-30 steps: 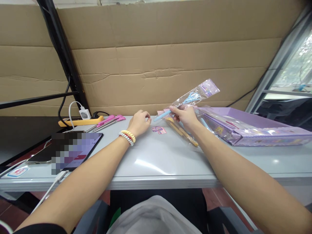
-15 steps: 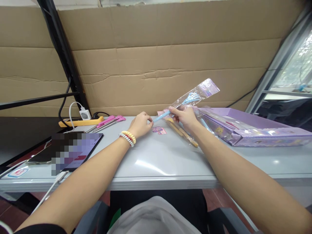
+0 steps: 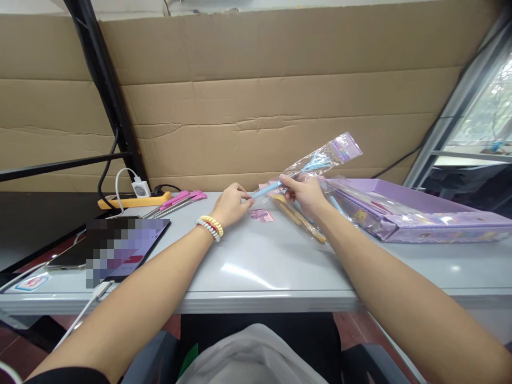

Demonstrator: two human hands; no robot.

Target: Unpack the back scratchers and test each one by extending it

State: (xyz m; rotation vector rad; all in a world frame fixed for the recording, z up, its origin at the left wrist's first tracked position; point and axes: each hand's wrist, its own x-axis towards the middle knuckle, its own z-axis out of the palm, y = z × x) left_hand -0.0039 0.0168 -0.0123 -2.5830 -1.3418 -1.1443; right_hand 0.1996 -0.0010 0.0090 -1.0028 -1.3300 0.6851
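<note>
My right hand grips the middle of a long clear plastic bag, which slants up to the right above the table. Inside the bag is a light blue stick with a wider blue end; its exact kind is unclear. A purple printed strip tops the bag. My left hand, with coiled bands at the wrist, pinches the lower left end of the bag. Small pink and purple cards lie below the bag. Yellowish stick-shaped items in clear wrapping rest under my right hand.
At right stands an open purple box with wrapped items at its near left side. Pink-handled items with metal rods lie at the back left, near a yellow power strip. A tablet sits left. Cardboard walls the back.
Both hands keep their hold on the bag and have hardly moved. The whole view has shifted slightly, and the bag's top end looks a little flatter.
</note>
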